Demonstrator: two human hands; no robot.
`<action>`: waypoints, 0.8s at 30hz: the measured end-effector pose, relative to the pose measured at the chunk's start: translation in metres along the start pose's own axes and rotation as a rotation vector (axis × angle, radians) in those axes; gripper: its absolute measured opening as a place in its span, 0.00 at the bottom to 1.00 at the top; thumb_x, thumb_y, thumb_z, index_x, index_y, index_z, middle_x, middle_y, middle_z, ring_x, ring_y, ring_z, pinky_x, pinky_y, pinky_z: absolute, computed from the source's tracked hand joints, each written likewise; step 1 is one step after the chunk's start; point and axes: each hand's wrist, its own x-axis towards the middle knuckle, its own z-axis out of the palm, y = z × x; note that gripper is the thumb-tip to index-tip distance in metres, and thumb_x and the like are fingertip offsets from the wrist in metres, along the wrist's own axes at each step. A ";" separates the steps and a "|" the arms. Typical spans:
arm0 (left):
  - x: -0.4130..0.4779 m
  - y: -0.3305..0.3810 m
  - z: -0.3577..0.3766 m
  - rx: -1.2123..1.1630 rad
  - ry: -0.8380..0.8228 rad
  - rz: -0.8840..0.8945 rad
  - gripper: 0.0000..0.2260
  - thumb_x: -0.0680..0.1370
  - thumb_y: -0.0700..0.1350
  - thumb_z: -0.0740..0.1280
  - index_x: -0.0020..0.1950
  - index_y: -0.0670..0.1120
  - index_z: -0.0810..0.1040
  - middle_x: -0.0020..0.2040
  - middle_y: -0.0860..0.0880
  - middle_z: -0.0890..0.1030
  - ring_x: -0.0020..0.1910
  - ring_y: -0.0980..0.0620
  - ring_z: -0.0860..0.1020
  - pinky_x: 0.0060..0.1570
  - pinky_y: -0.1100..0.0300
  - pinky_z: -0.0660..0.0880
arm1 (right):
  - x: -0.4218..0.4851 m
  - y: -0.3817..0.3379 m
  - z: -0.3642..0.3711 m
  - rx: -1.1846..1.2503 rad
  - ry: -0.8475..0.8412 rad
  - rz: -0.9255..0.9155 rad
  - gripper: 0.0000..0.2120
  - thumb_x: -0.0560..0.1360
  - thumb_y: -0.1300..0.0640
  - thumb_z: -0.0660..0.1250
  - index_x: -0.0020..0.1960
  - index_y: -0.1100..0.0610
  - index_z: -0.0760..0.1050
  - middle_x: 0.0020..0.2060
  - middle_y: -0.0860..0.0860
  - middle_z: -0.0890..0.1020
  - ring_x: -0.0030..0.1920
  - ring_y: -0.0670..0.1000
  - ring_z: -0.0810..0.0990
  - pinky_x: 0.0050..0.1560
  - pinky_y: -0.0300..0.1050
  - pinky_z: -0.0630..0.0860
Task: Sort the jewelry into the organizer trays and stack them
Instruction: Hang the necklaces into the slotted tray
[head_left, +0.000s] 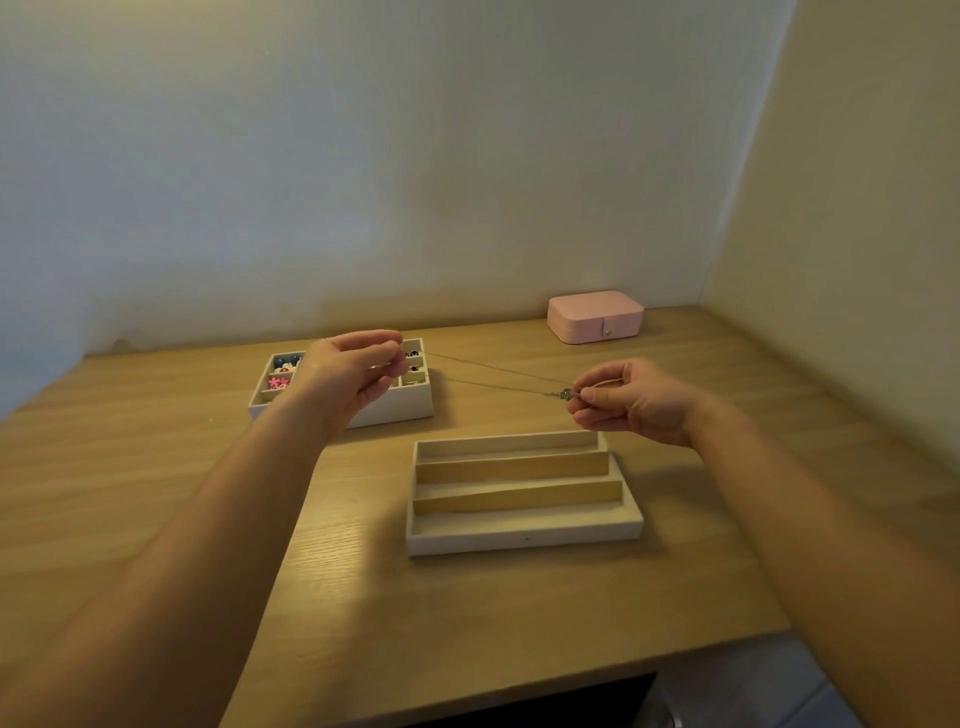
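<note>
1. On my feed, a thin silver chain necklace (493, 368) is stretched in the air between both hands, above the light wooden tabletop (156, 467) and touching neither tray.
2. The left hand (358, 371) pinches one end of the chain between thumb and fingertip. Its other fingers are loosely curled.
3. The right hand (631, 402) pinches the other end right at the small silver pendant (562, 395), with its fingers curled in.
4. I can make out two fine strands running from hand to hand, sloping down toward the right.
5. The white rectangular tray with three long slots (524, 540) lies flat on the table, nearer to me, just below and in front of the right hand.
6. The white tray divided into small square compartments (400, 408) sits further back on the left, partly hidden behind the left hand. It holds small blue, pink, white and dark pieces, too small for me to name.
7. A closed pink rounded case with a snap tab (596, 315) stands at the back by the wall, well apart from both trays.
</note>
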 end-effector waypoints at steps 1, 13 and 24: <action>-0.001 -0.001 -0.001 0.047 0.003 0.007 0.07 0.79 0.38 0.69 0.55 0.44 0.84 0.47 0.45 0.86 0.45 0.51 0.85 0.42 0.62 0.82 | -0.001 0.000 -0.001 -0.010 0.010 0.001 0.09 0.79 0.67 0.68 0.58 0.64 0.77 0.45 0.60 0.86 0.40 0.53 0.87 0.46 0.49 0.86; -0.001 -0.020 0.002 0.510 0.063 0.214 0.09 0.80 0.35 0.67 0.46 0.48 0.83 0.44 0.43 0.83 0.45 0.47 0.83 0.41 0.59 0.79 | -0.006 0.004 -0.002 0.175 -0.024 -0.029 0.07 0.75 0.72 0.68 0.52 0.66 0.78 0.42 0.61 0.85 0.39 0.54 0.86 0.42 0.47 0.85; -0.008 -0.023 -0.006 0.327 -0.113 0.143 0.05 0.80 0.37 0.67 0.52 0.42 0.82 0.45 0.42 0.83 0.42 0.49 0.81 0.42 0.60 0.81 | -0.002 0.008 -0.007 0.142 0.021 -0.017 0.08 0.76 0.71 0.69 0.54 0.64 0.79 0.42 0.61 0.85 0.38 0.54 0.86 0.42 0.47 0.85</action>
